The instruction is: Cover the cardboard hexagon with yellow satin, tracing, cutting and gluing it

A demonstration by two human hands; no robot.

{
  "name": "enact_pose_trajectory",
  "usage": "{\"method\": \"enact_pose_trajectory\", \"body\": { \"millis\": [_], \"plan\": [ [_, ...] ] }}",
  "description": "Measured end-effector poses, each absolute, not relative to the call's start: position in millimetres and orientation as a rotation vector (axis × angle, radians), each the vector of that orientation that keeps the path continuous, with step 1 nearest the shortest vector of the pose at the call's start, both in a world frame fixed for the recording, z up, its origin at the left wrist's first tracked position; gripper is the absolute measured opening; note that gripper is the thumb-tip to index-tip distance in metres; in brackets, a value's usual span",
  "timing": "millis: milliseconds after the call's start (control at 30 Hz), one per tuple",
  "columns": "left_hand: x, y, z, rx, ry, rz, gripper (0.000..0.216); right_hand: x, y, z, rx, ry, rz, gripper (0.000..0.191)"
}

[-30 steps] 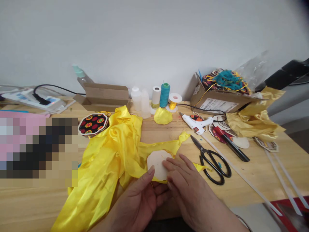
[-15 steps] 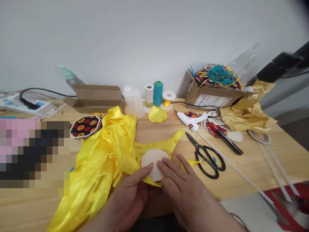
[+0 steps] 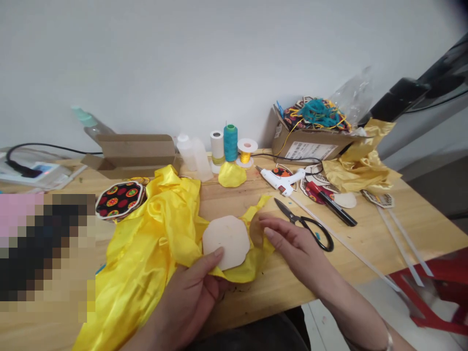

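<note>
My left hand (image 3: 199,290) grips a pale, scalloped-edge card piece (image 3: 226,239) together with yellow satin fabric (image 3: 153,234). The thumb presses on the card's near left edge, and the fingers are underneath. The cloth lies under the card and spreads left in loose folds; a narrow strip of it extends up to the right. My right hand (image 3: 300,248) hovers right of the card, fingers loosely bent and apart, with nothing visible in them. Just beyond it lie black-handled scissors (image 3: 292,214), blades pointing up-left; one handle loop is partly hidden by the hand.
A white glue gun (image 3: 283,181), a black marker (image 3: 338,209) and white sticks (image 3: 400,241) lie to the right. Thread spools (image 3: 230,144), white bottles (image 3: 188,153) and a cardboard box (image 3: 283,141) stand by the wall. Patterned pieces (image 3: 120,200) sit at the left.
My right hand has lifted off the card and moved right toward the scissors, uncovering the card. The left hand keeps its grip. The whole view has shifted slightly.
</note>
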State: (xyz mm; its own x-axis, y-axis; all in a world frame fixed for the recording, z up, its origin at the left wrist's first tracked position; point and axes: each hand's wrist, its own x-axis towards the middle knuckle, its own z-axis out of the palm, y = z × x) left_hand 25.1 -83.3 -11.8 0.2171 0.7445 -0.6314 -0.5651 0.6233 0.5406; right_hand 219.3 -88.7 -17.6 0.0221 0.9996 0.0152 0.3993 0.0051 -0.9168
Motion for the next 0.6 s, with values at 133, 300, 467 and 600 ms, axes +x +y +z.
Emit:
{"method": "enact_pose_trajectory", "body": {
  "millis": [133, 300, 467, 600],
  "plan": [
    [25, -83, -8, 0.261, 1.009, 0.98, 0.06, 213, -78, -15, -1.432, -1.306, 1.454, 0.04],
    [26, -84, -10, 0.234, 0.959, 0.991, 0.064, 203, -72, -19, -1.243, -1.051, 1.731, 0.045],
    [25, -86, -17, 0.21, 0.922, 0.943, 0.07, 197, -69, -21, -1.303, -0.927, 1.697, 0.041],
    [25, -87, -20, 0.216, 0.904, 0.922, 0.071, 194, -69, -20, -1.416, -0.966, 1.593, 0.04]
  ]
}}
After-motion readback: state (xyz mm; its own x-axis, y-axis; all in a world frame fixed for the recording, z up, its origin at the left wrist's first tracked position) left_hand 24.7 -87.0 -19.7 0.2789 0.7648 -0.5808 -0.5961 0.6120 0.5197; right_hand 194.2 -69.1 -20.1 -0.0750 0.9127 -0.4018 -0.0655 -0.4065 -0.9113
